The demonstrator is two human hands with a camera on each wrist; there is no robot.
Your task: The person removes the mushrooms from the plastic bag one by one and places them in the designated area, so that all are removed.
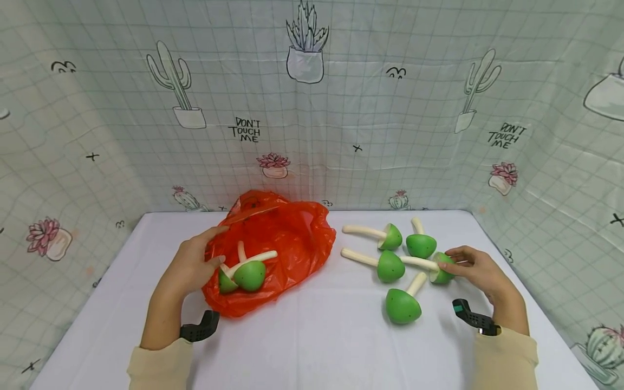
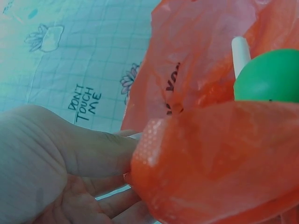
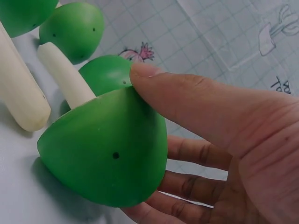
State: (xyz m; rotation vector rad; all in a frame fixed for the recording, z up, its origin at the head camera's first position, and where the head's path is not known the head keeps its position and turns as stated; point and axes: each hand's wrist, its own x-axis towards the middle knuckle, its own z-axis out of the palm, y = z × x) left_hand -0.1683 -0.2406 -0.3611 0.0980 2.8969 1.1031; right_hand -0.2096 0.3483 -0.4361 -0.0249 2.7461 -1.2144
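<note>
A red plastic bag (image 1: 297, 238) lies on its side with its mouth facing me, and green-capped toy mushrooms (image 1: 249, 275) with pale stems rest in its front part. At the bag's left edge, my left hand (image 1: 192, 262) pinches the plastic between thumb and fingers; the left wrist view shows the gathered edge (image 2: 149, 140) by the thumb. On the right, my right hand (image 1: 480, 271) grips the cap of another green mushroom (image 3: 107, 154), thumb on top and fingers around the far side. Its stem points left, toward a neighbouring mushroom (image 1: 390, 266).
Several more green mushrooms lie around the gripped one: one behind it (image 1: 421, 246), one at the back left (image 1: 391, 237) and one nearer me (image 1: 403, 306). The white table (image 1: 312, 346) meets a grid-patterned cloth backdrop (image 1: 341, 108) with cactus drawings.
</note>
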